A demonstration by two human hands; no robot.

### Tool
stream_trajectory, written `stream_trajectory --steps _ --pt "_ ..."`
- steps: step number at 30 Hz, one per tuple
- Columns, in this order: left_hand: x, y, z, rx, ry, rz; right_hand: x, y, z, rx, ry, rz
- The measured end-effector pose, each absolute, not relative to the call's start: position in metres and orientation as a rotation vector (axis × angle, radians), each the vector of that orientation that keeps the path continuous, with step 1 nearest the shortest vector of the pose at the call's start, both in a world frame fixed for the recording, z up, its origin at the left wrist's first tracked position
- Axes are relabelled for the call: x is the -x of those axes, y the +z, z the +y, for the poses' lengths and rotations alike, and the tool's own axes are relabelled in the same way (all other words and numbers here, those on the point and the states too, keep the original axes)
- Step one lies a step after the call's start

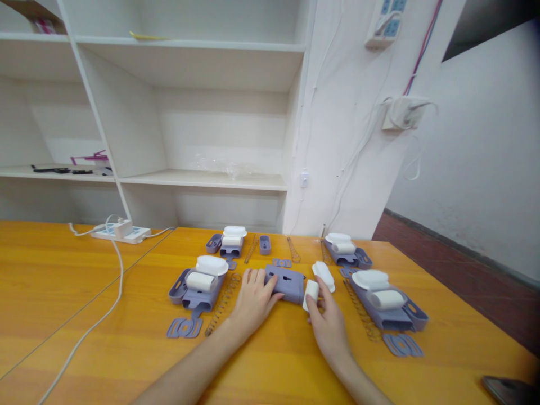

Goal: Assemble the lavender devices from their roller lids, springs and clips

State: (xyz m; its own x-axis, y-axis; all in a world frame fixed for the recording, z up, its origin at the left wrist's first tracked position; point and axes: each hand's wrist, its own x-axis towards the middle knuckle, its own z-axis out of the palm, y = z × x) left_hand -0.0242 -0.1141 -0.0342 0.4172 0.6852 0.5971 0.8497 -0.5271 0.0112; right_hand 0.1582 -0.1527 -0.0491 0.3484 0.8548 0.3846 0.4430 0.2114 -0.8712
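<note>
My left hand (255, 295) is closed on the left end of a purple plastic housing (289, 283), its thumb on the near side. The housing lies on the table with small dark slots in its upper face. At its right end my right hand (331, 323) pinches a short white cylinder (311, 292) between thumb and fingers. I cannot tell whether the cylinder touches the housing. Just behind that hand lies a white oval cover (324, 275). A flat purple cut-out plate (282, 262) and a small purple cup-like part (265, 245) sit beyond the housing.
Similar part sets stand on the wooden table: near left (200, 281), far left (231, 242), near right (383, 301) and far right (343, 250). Coil springs (223, 304) lie beside them. A power strip (122, 232) with a white cable is at left, a phone (508, 389) at right.
</note>
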Motion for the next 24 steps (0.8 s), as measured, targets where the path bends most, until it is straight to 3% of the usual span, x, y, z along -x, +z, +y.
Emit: stream_trajectory --steps 8,24 --pt "0.026 -0.044 -0.107 2.403 -0.867 -1.289 -0.159 -0.043 -0.129 1.389 0.712 -1.11" --pt "0.027 -0.049 -0.106 2.415 -0.802 -1.35 -0.169 -0.047 -0.098 1.429 0.821 -1.209"
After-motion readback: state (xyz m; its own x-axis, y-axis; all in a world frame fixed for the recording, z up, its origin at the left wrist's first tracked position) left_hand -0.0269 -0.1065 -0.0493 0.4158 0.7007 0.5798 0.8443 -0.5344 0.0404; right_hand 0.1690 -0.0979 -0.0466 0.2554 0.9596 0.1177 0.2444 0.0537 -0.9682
